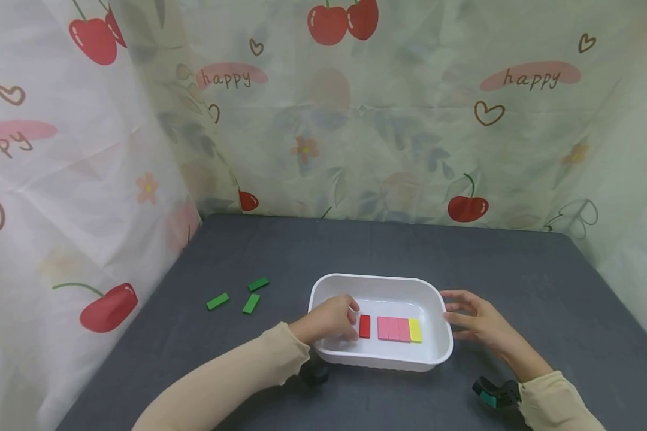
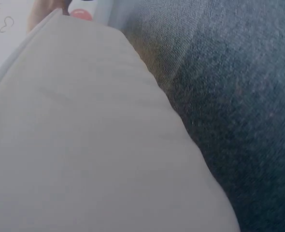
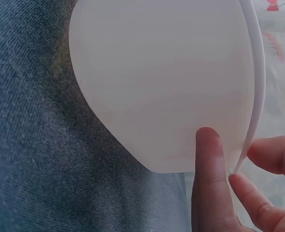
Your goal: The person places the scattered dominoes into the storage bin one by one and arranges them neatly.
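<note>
Three small green rectangular blocks (image 1: 238, 296) lie loose on the dark grey felt table (image 1: 517, 269), at about 9 o'clock from the white plastic oval tray (image 1: 380, 284) and well apart from it.

The left hand (image 1: 331, 318) reaches over the tray's 9 o'clock rim, fingers curled down beside the small red rectangular block (image 1: 364, 326) on the tray floor. The head view shows them touching or just beside its left edge; whether they pinch it cannot be told.

At 3 o'clock from the red block, with a gap between, three pink rectangular blocks (image 1: 393, 328) and a yellow rectangular block (image 1: 414, 330) stand edge to edge in a row.

The right hand (image 1: 477, 321) rests at the tray's 3 o'clock rim, fingers spread.

The left wrist view shows only tray wall and cloth. The right wrist view alone shows the thumb (image 3: 207, 179) pressed on the outer wall, fingertips at the rim.

The cherry-print curtain (image 1: 410, 120) reads "happy".
</note>
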Demonstrator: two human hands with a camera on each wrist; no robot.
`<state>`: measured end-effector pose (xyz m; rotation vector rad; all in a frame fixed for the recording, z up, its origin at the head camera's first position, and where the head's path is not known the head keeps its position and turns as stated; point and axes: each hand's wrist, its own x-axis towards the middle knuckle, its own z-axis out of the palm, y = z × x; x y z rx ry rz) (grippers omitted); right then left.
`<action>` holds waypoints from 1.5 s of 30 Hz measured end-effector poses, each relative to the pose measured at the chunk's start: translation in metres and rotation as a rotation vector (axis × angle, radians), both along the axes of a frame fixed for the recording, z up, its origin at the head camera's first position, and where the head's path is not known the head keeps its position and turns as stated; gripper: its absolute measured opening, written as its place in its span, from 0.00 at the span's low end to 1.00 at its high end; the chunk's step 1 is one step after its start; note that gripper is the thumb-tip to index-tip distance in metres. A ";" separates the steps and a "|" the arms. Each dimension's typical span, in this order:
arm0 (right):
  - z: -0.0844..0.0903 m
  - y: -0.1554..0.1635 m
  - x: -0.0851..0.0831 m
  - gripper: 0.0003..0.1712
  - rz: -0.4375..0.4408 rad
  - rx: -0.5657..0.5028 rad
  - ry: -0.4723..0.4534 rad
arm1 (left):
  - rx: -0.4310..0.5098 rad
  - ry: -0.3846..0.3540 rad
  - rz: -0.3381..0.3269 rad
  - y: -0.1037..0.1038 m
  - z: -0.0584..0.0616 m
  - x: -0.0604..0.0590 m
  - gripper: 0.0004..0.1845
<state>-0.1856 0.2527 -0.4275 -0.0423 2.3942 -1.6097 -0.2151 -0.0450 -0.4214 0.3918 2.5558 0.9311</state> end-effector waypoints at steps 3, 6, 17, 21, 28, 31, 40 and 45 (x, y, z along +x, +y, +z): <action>0.000 0.000 0.000 0.37 -0.004 0.000 -0.006 | 0.006 -0.018 0.005 0.000 -0.001 0.001 0.23; 0.000 0.000 0.001 0.37 0.002 -0.003 -0.009 | 0.016 -0.028 0.007 0.001 -0.002 0.001 0.22; 0.001 0.000 0.001 0.37 -0.010 -0.009 -0.007 | 0.056 -0.048 0.021 0.004 -0.005 0.000 0.19; 0.000 0.000 0.001 0.38 -0.014 -0.011 -0.008 | 0.070 -0.050 0.017 0.005 -0.005 0.001 0.18; 0.001 0.000 0.001 0.38 -0.013 -0.008 -0.009 | 0.070 -0.043 0.000 0.007 -0.004 0.002 0.17; 0.001 0.000 0.001 0.38 -0.015 -0.009 -0.009 | 0.076 -0.047 0.003 0.008 -0.004 0.002 0.17; 0.001 0.000 0.001 0.37 -0.015 -0.007 -0.010 | 0.082 -0.048 -0.004 0.009 -0.003 0.002 0.18; 0.002 0.000 0.002 0.38 -0.014 -0.005 -0.013 | 0.091 -0.053 -0.007 0.010 -0.002 0.003 0.18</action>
